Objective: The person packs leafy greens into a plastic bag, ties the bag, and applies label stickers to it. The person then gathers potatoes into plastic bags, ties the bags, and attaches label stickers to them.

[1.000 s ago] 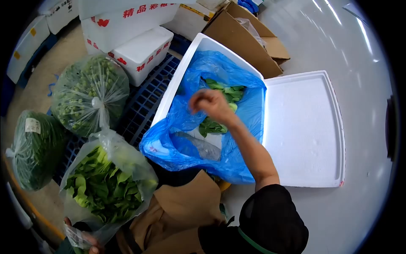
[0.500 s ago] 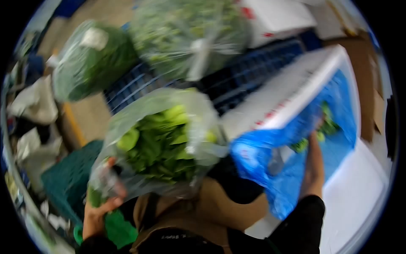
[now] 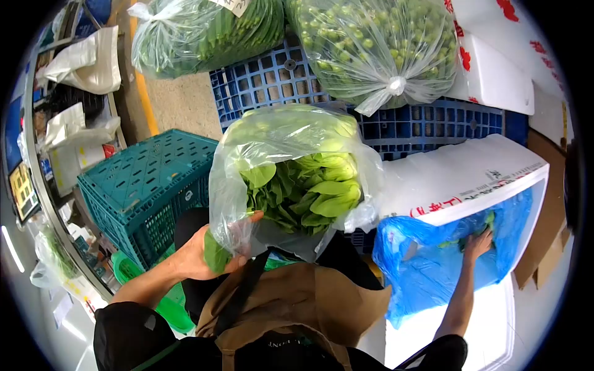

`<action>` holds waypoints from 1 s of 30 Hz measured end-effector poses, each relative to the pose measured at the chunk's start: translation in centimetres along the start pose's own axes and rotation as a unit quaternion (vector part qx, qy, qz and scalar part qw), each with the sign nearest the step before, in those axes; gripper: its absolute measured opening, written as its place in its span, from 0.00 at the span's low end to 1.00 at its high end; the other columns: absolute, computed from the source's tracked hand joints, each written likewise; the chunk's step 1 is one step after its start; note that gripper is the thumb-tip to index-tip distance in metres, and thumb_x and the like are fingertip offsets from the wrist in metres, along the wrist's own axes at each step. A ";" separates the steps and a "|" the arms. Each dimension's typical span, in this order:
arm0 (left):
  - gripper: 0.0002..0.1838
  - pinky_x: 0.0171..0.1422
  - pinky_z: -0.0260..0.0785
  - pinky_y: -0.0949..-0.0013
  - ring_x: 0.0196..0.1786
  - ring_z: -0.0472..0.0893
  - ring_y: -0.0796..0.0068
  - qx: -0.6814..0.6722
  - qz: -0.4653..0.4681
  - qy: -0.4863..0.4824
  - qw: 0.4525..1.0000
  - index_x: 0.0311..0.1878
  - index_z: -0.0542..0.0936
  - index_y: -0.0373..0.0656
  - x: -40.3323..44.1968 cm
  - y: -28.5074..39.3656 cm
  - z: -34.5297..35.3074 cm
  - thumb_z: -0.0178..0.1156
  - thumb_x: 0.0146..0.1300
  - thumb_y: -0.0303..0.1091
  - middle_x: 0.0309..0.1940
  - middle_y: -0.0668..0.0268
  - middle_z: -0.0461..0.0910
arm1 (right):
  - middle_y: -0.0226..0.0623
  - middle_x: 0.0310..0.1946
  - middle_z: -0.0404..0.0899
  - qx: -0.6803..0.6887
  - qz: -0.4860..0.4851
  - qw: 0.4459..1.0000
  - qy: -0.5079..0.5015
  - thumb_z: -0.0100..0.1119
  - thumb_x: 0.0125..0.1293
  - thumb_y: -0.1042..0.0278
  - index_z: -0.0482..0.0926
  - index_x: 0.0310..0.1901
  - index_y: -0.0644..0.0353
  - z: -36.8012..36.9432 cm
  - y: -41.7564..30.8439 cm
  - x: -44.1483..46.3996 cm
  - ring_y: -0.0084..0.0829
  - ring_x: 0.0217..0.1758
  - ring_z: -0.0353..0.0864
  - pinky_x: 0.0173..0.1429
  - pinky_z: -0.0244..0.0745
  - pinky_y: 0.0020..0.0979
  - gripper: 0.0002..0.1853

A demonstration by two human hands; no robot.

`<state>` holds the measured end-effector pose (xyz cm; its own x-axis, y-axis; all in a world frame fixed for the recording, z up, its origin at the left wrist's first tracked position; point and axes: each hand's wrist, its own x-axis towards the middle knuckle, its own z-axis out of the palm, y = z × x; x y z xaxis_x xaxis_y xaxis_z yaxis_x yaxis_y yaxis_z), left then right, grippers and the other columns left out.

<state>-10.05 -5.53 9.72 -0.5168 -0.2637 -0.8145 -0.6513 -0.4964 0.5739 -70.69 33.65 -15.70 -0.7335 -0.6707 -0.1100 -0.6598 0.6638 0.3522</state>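
My left fingers (image 3: 253, 217) grip the clear, floppy plastic bag (image 3: 224, 178); if they slip, its green leafy vegetables (image 3: 334, 199) might spill. My right fingers (image 3: 486, 235)? I can't tell.

Wrinkled, glossy clear-plastic bag (image 3: 288, 127), smooth leaves (image 3: 309, 195), crinkled shiny plastic liner (image 3: 430, 269) over the edge of a matt foam box (image 3: 448, 176), hard plastic crate (image 3: 148, 176), matt cloth apron (image 3: 284, 297)

Leafy greens (image 3: 331, 191) bunched in an open clear bag (image 3: 253, 148), more in blue liner (image 3: 427, 269)
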 end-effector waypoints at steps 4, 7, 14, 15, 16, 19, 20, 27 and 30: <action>0.37 0.48 0.66 0.72 0.35 0.73 0.79 0.053 0.026 0.050 0.997 0.69 0.60 0.41 -2.1 -1.1 0.7 0.62 0.56 0.32 0.31 0.71 0.75 | 0.44 0.46 0.76 0.405 0.128 0.892 -0.156 0.67 0.52 0.61 0.71 0.54 0.68 -18.5 -5.8 -6.8 0.38 0.46 0.76 0.51 0.71 0.34 0.29; 0.38 0.48 0.66 0.72 0.36 0.73 0.79 0.009 0.047 0.099 0.994 0.69 0.60 0.41 -2.8 -2.0 2.1 0.63 0.55 0.33 0.32 0.71 0.75 | 0.42 0.46 0.77 0.667 0.203 0.661 -0.280 0.71 0.49 0.56 0.72 0.51 0.69 -31.4 -13.4 -10.2 0.34 0.46 0.77 0.52 0.72 0.31 0.32; 0.39 0.37 0.65 0.75 0.30 0.70 0.81 -0.126 0.056 0.175 0.975 0.70 0.58 0.44 -6.0 -3.0 3.6 0.62 0.54 0.26 0.29 0.72 0.72 | 0.42 0.54 0.72 0.839 0.183 0.233 -0.457 0.59 0.62 0.69 0.63 0.61 0.70 -36.5 -33.8 -14.5 0.34 0.57 0.72 0.63 0.67 0.34 0.28; 0.39 0.33 0.65 0.76 0.28 0.70 0.82 -0.136 0.048 0.190 0.971 0.69 0.58 0.44 -6.5 -3.1 3.3 0.64 0.54 0.29 0.29 0.72 0.73 | 0.41 0.53 0.73 0.834 0.208 0.231 -0.456 0.58 0.64 0.69 0.63 0.61 0.70 -35.1 -37.0 -14.5 0.32 0.55 0.73 0.59 0.69 0.34 0.27; 0.37 0.28 0.62 0.76 0.24 0.68 0.83 -0.134 0.047 0.192 0.971 0.68 0.60 0.44 -6.8 -5.0 3.2 0.64 0.54 0.28 0.27 0.72 0.72 | 0.40 0.52 0.73 0.815 0.229 0.273 -0.457 0.61 0.63 0.65 0.64 0.61 0.69 -34.4 -39.7 -14.2 0.30 0.53 0.74 0.54 0.72 0.34 0.28; 0.34 0.29 0.63 0.76 0.25 0.69 0.83 -0.126 -0.006 0.210 0.969 0.65 0.63 0.44 -7.6 -5.9 4.0 0.63 0.54 0.27 0.28 0.72 0.72 | 0.53 0.47 0.75 0.667 0.197 0.641 -0.326 0.62 0.61 0.50 0.65 0.57 0.72 -26.7 -47.1 -14.7 0.46 0.45 0.77 0.48 0.72 0.41 0.34; 0.28 0.30 0.63 0.75 0.27 0.69 0.83 -0.130 0.029 0.217 0.967 0.59 0.68 0.43 -7.6 -5.6 4.4 0.64 0.53 0.27 0.30 0.72 0.72 | 0.56 0.47 0.75 0.589 0.214 0.719 -0.300 0.60 0.62 0.50 0.67 0.56 0.72 -25.2 -48.1 -14.8 0.51 0.47 0.76 0.50 0.70 0.44 0.32; 0.25 0.44 0.68 0.72 0.35 0.73 0.79 -0.106 0.065 0.225 0.966 0.58 0.72 0.43 -7.4 -8.2 5.1 0.61 0.55 0.26 0.35 0.72 0.75 | 0.58 0.45 0.76 0.454 -0.109 0.821 -0.329 0.58 0.61 0.62 0.72 0.48 0.72 -33.0 -40.1 -13.5 0.58 0.48 0.74 0.50 0.70 0.46 0.21; 0.23 0.48 0.68 0.70 0.40 0.76 0.74 -0.077 0.070 0.180 0.978 0.54 0.77 0.41 -7.4 -6.9 5.2 0.59 0.51 0.24 0.38 0.65 0.80 | 0.54 0.41 0.72 0.465 -0.156 0.869 -0.072 0.66 0.51 0.71 0.71 0.45 0.72 -33.2 -37.5 -13.7 0.55 0.45 0.73 0.51 0.69 0.44 0.21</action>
<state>-4.61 4.15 12.22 -0.3474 -0.5990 -0.7215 -0.4826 -0.5455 0.6852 -30.48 6.96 3.44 -0.4637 -0.8622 -0.2040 -0.6281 0.4823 -0.6106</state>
